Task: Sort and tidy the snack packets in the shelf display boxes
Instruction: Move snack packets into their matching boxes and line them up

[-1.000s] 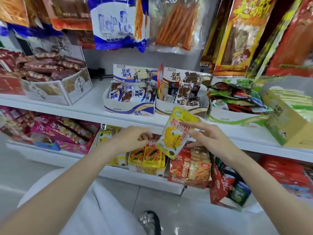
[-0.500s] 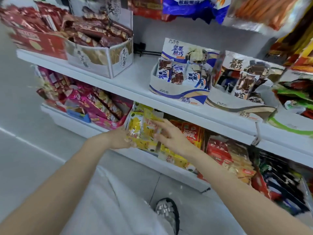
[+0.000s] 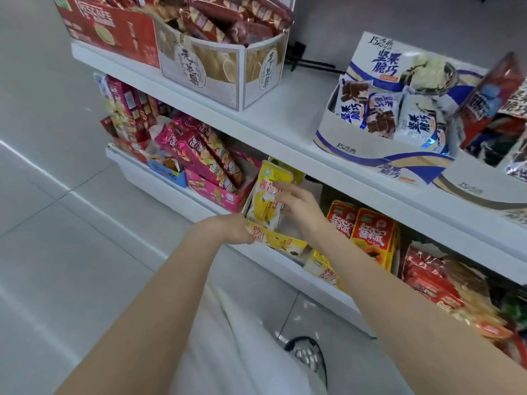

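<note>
Your right hand [image 3: 299,206] holds a yellow packet [image 3: 265,201] upright at the front edge of the lower shelf [image 3: 285,260], fingers curled over its right side and thumb behind, as far as the blur lets you judge. The packet stands in a yellow box [image 3: 281,242] at that edge, just right of the pink box [image 3: 216,195]. Your left hand [image 3: 231,230] grips the box's front left corner, fingers wrapped round the rim. The pink box holds pink packets [image 3: 199,149] leaning at a slant, with a small blue box [image 3: 168,172] touching its left side. To the right of the yellow box, red-and-yellow packets [image 3: 368,232] stand along the same front edge, and further right a heap of red packets [image 3: 436,283] runs toward the shelf's right end. On the upper shelf [image 3: 285,118], a white box [image 3: 216,67] of brown packets sits at the left, beside a red box [image 3: 114,29], and a blue-and-white box [image 3: 370,149] of white packets sits near the front edge to the right. Your shoe [image 3: 308,354] shows on the tiled floor [image 3: 57,252] below.
</note>
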Demonstrator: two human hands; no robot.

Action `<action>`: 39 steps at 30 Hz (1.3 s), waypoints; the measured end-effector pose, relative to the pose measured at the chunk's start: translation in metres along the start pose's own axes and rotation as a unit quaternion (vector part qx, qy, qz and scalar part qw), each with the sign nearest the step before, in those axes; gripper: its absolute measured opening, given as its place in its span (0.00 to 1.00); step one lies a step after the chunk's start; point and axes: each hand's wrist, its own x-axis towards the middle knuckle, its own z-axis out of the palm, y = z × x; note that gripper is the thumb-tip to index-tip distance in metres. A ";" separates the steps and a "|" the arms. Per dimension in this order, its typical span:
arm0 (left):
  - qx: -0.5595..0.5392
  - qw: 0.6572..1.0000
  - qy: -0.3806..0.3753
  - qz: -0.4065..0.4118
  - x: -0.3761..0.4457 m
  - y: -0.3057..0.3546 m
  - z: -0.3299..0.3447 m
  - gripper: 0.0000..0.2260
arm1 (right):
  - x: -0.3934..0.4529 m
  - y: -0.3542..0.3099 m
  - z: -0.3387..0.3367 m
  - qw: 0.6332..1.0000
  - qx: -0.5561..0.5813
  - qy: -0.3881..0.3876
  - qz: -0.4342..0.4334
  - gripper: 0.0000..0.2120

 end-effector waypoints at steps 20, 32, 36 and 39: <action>-0.033 0.974 0.200 0.101 -0.027 0.034 -0.014 0.14 | -0.118 0.027 -0.084 0.973 -0.219 0.064 -0.030 0.17; -0.121 0.806 0.359 0.454 -0.077 0.249 -0.009 0.13 | -0.265 -0.016 -0.256 0.926 -0.168 0.332 -0.063 0.10; -0.094 0.807 0.377 0.444 -0.073 0.301 -0.001 0.14 | -0.258 -0.034 -0.298 0.898 -0.217 0.374 -0.079 0.10; -0.071 0.797 0.396 0.450 -0.076 0.328 0.004 0.14 | -0.247 -0.051 -0.317 0.877 -0.264 0.386 -0.110 0.12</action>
